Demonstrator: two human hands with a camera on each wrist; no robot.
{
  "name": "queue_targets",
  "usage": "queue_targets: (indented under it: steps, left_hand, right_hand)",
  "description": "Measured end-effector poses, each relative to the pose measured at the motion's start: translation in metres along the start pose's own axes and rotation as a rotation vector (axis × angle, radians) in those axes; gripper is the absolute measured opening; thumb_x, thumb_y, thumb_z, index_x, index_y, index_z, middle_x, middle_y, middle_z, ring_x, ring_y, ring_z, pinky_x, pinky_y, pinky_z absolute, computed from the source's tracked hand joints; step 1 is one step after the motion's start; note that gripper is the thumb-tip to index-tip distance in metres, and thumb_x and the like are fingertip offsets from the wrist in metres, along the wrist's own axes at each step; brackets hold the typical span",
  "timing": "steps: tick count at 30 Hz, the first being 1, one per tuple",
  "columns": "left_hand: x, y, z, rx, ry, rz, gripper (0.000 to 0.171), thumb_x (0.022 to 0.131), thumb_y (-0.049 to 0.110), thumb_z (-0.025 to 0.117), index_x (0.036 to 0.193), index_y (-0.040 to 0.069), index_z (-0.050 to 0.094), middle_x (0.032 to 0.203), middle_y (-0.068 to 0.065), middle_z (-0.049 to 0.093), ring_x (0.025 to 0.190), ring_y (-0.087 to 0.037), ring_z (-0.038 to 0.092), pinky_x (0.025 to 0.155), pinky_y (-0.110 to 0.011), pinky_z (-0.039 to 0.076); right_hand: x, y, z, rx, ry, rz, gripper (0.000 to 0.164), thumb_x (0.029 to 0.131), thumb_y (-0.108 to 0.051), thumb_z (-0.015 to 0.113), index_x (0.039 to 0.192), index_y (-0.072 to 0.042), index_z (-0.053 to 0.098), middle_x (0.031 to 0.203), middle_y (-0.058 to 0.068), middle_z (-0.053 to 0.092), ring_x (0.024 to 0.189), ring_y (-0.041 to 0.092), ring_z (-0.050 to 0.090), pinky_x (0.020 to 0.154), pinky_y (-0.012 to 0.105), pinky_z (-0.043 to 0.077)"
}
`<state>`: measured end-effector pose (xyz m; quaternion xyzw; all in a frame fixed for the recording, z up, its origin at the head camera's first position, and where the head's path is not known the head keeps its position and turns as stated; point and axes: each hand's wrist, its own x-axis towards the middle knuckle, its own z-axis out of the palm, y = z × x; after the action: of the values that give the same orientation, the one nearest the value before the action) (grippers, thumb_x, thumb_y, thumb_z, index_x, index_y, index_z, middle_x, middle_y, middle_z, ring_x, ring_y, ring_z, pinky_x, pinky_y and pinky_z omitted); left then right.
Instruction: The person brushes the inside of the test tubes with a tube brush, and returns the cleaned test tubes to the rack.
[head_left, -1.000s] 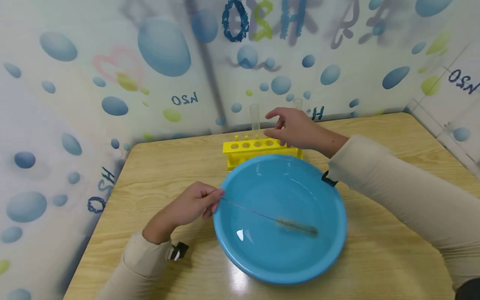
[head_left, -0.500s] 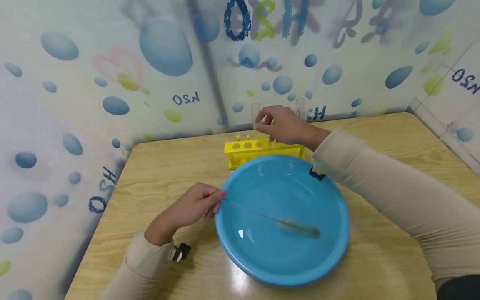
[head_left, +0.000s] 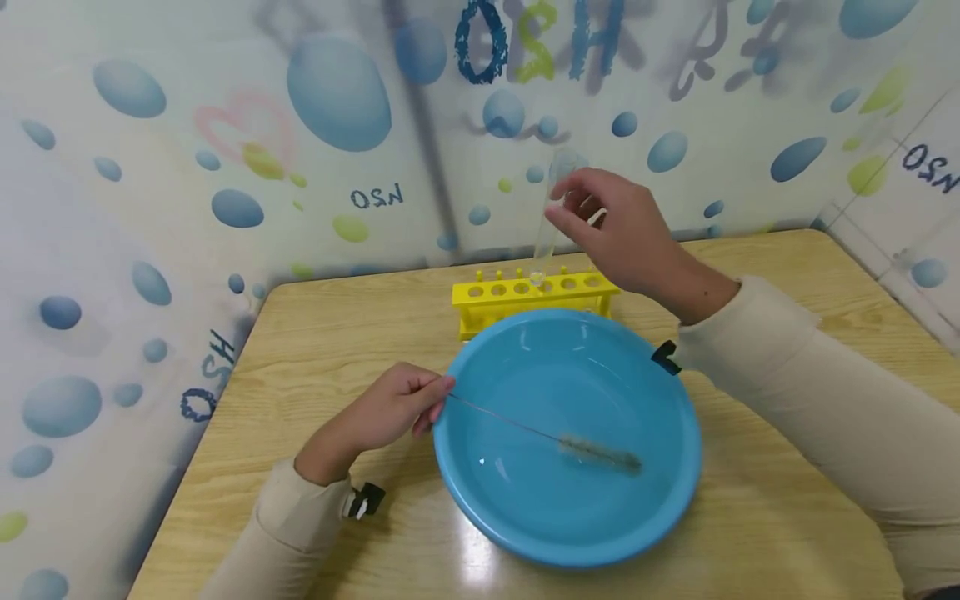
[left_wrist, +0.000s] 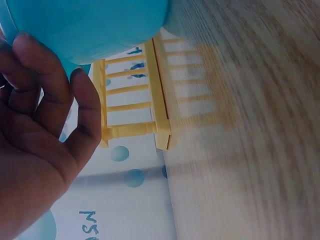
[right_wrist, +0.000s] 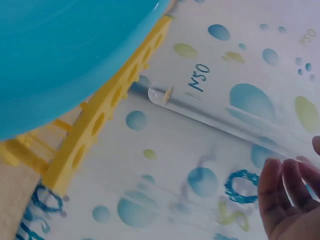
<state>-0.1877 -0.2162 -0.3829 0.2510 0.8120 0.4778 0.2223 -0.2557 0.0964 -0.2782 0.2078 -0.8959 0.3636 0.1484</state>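
Note:
My left hand (head_left: 382,410) pinches the thin wire handle of a test tube brush (head_left: 600,455) at the left rim of a blue basin (head_left: 480,508). The brush's bristled end lies inside the basin, in what looks like water. Behind the basin, my right hand (head_left: 626,229) holds a clear glass test tube (head_left: 544,237) near its upper end, between thumb and fingers. The tube tilts, its rounded bottom just above a yellow test tube rack (head_left: 480,293). In the right wrist view the held test tube (right_wrist: 215,122) slants away from the rack (right_wrist: 95,125), apart from it.
The basin stands close in front of the rack and overlaps its lower part. Both stand on a wooden table (head_left: 337,325) against a patterned wall (head_left: 300,208). The rack has a row of round holes and several short pegs along its back.
My right hand moved left to the test tube at the rack, took hold of it and lifted it up and to the right. My left hand and the brush stay nearly still.

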Motion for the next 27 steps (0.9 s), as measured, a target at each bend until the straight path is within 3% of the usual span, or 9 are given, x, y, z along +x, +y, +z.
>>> queue_targets:
  steps: [4,12,16,19,27]
  left_hand:
    - [0.001,0.000,0.000,-0.004,-0.001,-0.010,0.050,0.109,0.029,0.042,0.067,0.005,0.054,0.052,-0.002,0.047,0.050,-0.015,0.050,0.053,-0.028,0.047]
    - [0.001,-0.002,0.000,-0.014,0.004,-0.015,0.050,0.109,0.028,0.042,0.066,0.004,0.054,0.052,-0.002,0.047,0.049,-0.015,0.049,0.053,-0.029,0.047]
    - [0.001,-0.002,0.000,0.027,0.018,0.013,0.049,0.109,0.027,0.043,0.066,0.007,0.054,0.053,-0.001,0.048,0.050,-0.016,0.051,0.055,-0.028,0.048]
    - [-0.001,-0.003,-0.002,0.073,0.052,0.041,0.047,0.108,0.026,0.045,0.065,0.009,0.055,0.054,0.000,0.049,0.050,-0.015,0.051,0.055,-0.028,0.048]
    - [-0.008,-0.002,-0.008,0.173,0.151,0.056,0.044,0.107,0.024,0.048,0.068,0.008,0.058,0.058,0.003,0.053,0.055,-0.019,0.052,0.053,-0.027,0.042]
  right_hand:
    - [-0.028,-0.001,-0.016,-0.056,0.066,-0.102,0.023,0.101,-0.022,0.060,0.115,-0.004,0.060,0.106,0.008,0.067,0.096,0.022,0.067,0.084,0.042,0.058]
    - [-0.080,0.011,-0.030,-0.188,0.125,-0.173,0.027,0.097,-0.011,0.065,0.120,0.000,0.058,0.110,0.014,0.068,0.100,0.031,0.066,0.083,0.052,0.056]
    - [-0.101,0.021,-0.025,-0.210,0.122,-0.183,0.039,0.094,-0.008,0.067,0.131,-0.001,0.056,0.118,0.017,0.065,0.107,0.033,0.063,0.089,0.056,0.055]
    - [-0.111,0.029,-0.017,-0.206,0.105,-0.172,0.046,0.093,-0.006,0.068,0.137,-0.005,0.054,0.114,0.015,0.063,0.107,0.030,0.062,0.089,0.055,0.055]
    - [-0.124,0.046,0.014,-0.240,0.009,-0.127,0.049,0.093,-0.013,0.071,0.139,-0.015,0.056,0.109,0.009,0.059,0.090,0.022,0.063,0.070,0.040,0.061]
